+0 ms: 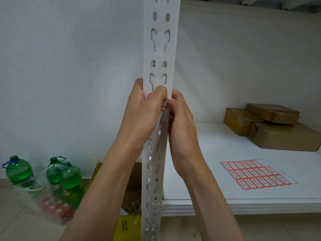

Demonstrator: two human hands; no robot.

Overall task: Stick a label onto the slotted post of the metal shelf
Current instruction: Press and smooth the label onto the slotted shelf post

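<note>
Both hands, left hand (140,108) and right hand (180,117), fingers curled, press the red-bordered label (149,96) onto the slotted post (160,49); smoothing remains.

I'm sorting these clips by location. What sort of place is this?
Probably a storeroom or stockroom: a white metal shelf holding taped cardboard parcels, a sheet of numbered labels and green bottles on the tiled floor.

Both forearms reach up and forward, close together. The left hand (142,110) has its fingers curled, thumb on top. The right hand (180,117) faces it, with its fingertips bent inward.
</note>
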